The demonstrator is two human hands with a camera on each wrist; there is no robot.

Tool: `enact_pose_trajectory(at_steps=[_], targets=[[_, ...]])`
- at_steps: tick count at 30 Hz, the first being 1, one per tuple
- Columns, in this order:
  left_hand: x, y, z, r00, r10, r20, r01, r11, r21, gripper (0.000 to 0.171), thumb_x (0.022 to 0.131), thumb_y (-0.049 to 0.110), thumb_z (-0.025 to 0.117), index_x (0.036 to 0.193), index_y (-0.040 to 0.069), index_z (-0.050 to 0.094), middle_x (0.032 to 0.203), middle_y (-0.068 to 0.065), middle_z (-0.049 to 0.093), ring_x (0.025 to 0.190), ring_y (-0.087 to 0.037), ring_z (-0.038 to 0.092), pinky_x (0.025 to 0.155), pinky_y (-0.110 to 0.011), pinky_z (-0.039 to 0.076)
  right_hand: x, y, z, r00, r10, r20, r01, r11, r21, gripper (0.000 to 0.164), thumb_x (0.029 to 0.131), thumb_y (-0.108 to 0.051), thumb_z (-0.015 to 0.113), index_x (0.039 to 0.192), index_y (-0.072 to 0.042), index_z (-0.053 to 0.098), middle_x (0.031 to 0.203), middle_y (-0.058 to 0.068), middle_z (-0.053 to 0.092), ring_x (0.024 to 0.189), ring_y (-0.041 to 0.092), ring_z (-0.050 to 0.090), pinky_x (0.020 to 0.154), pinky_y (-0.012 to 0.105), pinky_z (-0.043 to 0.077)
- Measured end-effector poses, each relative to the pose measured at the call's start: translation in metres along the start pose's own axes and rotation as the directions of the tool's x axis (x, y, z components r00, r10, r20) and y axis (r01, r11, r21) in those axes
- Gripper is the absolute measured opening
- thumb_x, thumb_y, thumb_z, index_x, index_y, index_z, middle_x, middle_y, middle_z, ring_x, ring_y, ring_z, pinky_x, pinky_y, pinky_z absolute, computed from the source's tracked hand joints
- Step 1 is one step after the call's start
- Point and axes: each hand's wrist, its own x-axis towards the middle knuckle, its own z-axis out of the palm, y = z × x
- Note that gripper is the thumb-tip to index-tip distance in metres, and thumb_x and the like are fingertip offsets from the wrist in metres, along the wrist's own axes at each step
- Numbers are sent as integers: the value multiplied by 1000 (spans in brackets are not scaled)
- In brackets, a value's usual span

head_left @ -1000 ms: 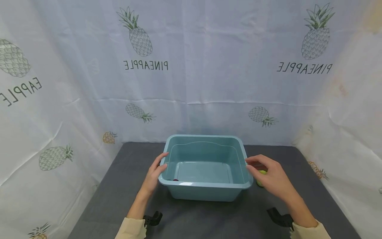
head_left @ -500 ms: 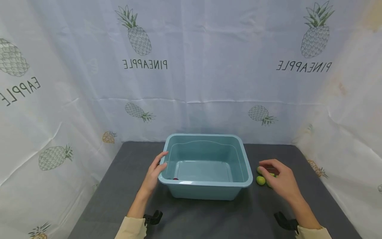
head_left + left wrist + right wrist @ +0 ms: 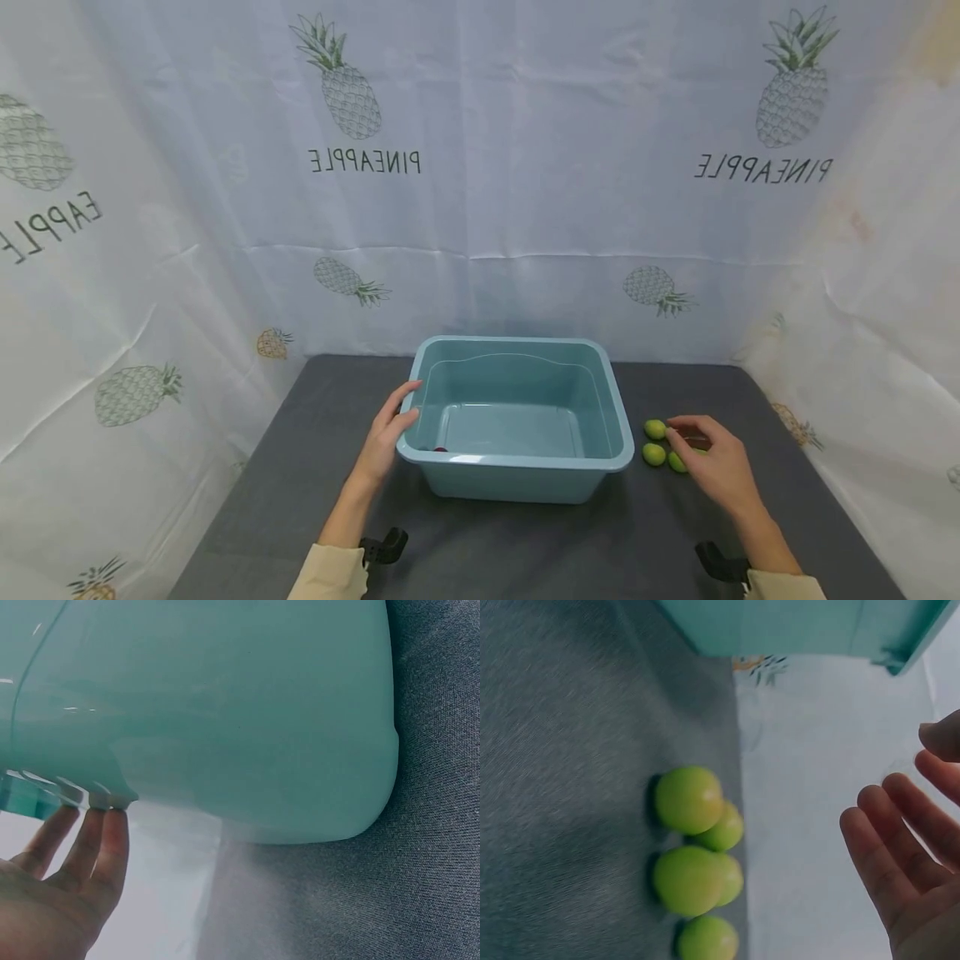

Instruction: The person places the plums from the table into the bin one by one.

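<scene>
A light blue plastic basin stands on the dark table, upright. My left hand grips its left rim; in the left wrist view the fingertips hook under the lip. To the basin's right lie several small round green fruits, like limes. Above them hovers my right hand, thumb and fingers loosely curved and apart, nothing between them. In the right wrist view the fruits sit in a cluster on the cloth, apart from the hand. A small dark red thing shows in the basin's front left corner, mostly hidden.
Dark grey cloth covers the table. White curtains printed with pineapples hang behind and at both sides, close to the table's edges. Black straps with mounts are on both wrists.
My right hand has moved from the basin's right rim rightward and lower over the green fruits, uncovering several of them. The left hand and basin have stayed in place.
</scene>
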Motion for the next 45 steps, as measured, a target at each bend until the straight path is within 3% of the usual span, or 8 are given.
enact_pose_trajectory(at_steps=[4,12,17,21,25,29,38,45], targets=[[0,-1,-1,1000,0,-4,0,1000,2,45,107,24,44,151,18,44,164,-12,27,147,-37,30,108,-65,28,-1,10,4,1000,14,5,-13,1000,-17,22,96,-13,72,114,-1,71,107,13,69,92,-5,57,78,10,44],[0,-2,-1,1000,7,5,-7,1000,7,45,107,24,44,152,17,44,164,-13,26,148,-37,28,109,-65,27,-6,32,10,999,47,-12,-48,997,-63,25,93,-12,74,114,1,70,108,16,69,96,35,63,77,11,44],[0,-3,-1,1000,0,1,0,1000,-3,45,107,25,45,151,19,44,164,-11,27,147,-37,29,109,-65,27,-9,44,12,996,91,-13,-92,992,-87,25,93,-11,74,113,3,69,108,19,69,97,38,63,76,10,43],[0,-2,0,1000,2,-1,-2,1000,-4,45,107,24,44,151,17,44,164,-12,27,147,-37,29,109,-65,27,-11,52,12,993,118,-1,-118,988,-100,26,94,-12,73,114,4,69,110,21,68,99,40,63,76,16,46],[0,-2,1,1000,3,3,-3,1000,-8,44,108,22,44,152,17,44,164,-13,26,148,-37,28,109,-65,28,-13,60,11,989,144,22,-141,983,-120,28,95,-14,72,116,5,68,112,24,66,100,43,63,81,38,53],[0,-2,1,1000,5,8,-5,1000,-4,45,108,23,43,152,17,43,164,-13,26,147,-37,29,108,-64,29,-15,66,11,985,166,53,-159,980,-123,31,95,-14,71,117,7,66,113,28,64,100,46,63,83,58,50],[-1,-2,1,1000,11,0,-11,1000,-10,45,107,24,44,152,16,43,165,-13,26,148,-38,28,109,-67,26,-15,71,16,974,201,108,-179,967,-183,29,91,-10,72,113,8,68,104,22,65,92,39,64,80,54,49],[-2,-1,0,1000,22,4,-22,1000,-3,46,107,23,43,152,14,43,165,-15,25,148,-39,27,109,-67,26,-17,72,17,962,228,148,-203,965,-166,33,91,-8,70,118,11,65,108,26,63,94,41,64,83,57,50]])
